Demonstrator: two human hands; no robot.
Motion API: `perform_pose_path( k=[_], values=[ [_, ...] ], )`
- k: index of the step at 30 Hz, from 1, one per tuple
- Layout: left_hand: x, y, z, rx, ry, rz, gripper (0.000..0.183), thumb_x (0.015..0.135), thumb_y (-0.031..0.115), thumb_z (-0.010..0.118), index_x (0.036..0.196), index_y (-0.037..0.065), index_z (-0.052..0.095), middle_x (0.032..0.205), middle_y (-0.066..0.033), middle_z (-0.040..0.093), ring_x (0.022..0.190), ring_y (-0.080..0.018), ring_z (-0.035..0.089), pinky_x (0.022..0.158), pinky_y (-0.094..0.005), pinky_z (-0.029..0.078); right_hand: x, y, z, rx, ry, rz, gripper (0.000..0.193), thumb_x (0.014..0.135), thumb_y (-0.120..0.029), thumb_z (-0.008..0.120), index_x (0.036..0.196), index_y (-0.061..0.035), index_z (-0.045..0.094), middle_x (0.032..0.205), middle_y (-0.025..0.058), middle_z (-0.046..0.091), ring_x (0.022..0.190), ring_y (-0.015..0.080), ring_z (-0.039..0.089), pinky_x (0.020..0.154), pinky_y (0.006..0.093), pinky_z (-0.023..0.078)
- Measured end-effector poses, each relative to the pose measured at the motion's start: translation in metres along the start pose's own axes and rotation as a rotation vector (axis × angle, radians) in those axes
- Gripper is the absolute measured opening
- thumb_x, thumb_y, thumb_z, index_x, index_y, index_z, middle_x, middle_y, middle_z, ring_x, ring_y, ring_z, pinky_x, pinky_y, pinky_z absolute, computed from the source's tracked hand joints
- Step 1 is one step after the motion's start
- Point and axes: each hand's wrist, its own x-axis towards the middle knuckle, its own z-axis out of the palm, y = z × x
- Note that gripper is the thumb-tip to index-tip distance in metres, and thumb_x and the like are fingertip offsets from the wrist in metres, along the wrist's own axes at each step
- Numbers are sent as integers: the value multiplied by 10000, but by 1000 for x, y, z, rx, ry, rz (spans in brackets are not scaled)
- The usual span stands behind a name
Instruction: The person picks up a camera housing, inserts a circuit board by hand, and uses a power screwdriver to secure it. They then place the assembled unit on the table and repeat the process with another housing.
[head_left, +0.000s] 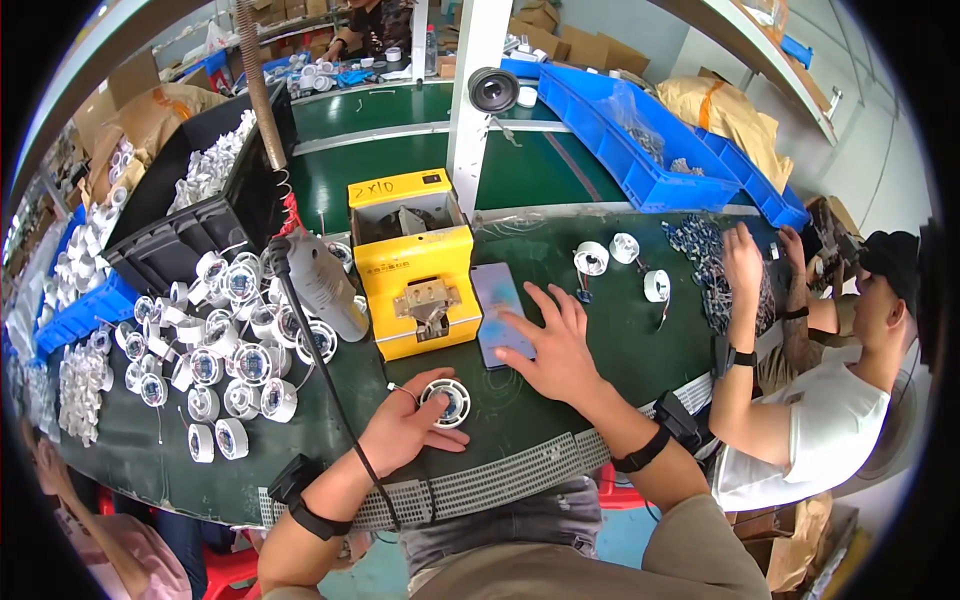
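- Your left hand (408,428) fingers close on the round white speaker part (447,402), just before your body; keep it flat.
- Your right hand (553,345) fingers are spread wide, tips on the smartphone (499,310) beside the yellow screw feeder (412,262).
- The green counter (620,350) is crowded; a co-worker (830,400) sits beyond your right fingers.

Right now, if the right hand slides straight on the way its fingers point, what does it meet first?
The right hand already lies on the phone; going on, it would probably meet the yellow machine first, though depth is unclear.
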Motion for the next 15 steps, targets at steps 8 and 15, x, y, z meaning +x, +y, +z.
perform_pose_path(
  k=[8, 15],
  values=[
    [1, 2, 0, -14, 32, -21, 416, 976, 137, 454, 1364, 19, 362, 1138, -138, 573, 829, -318, 681, 695, -375, 601, 21, -41, -19, 531, 308, -61, 450, 760, -221, 752, 1135, -30, 595, 1136, 157, 567, 1017, 326, 581, 856, 381, 482],
    [3, -2, -6, -30, 136, 68, 334, 985, 230, 436, 1243, 23, 482, 1066, -139, 623, 878, -266, 673, 718, -419, 595, 94, -160, 1, 779, 118, 9, 768, 770, -250, 731, 1372, -11, 317, 1173, 215, 548, 1023, 382, 575, 859, 442, 476]
  ],
)
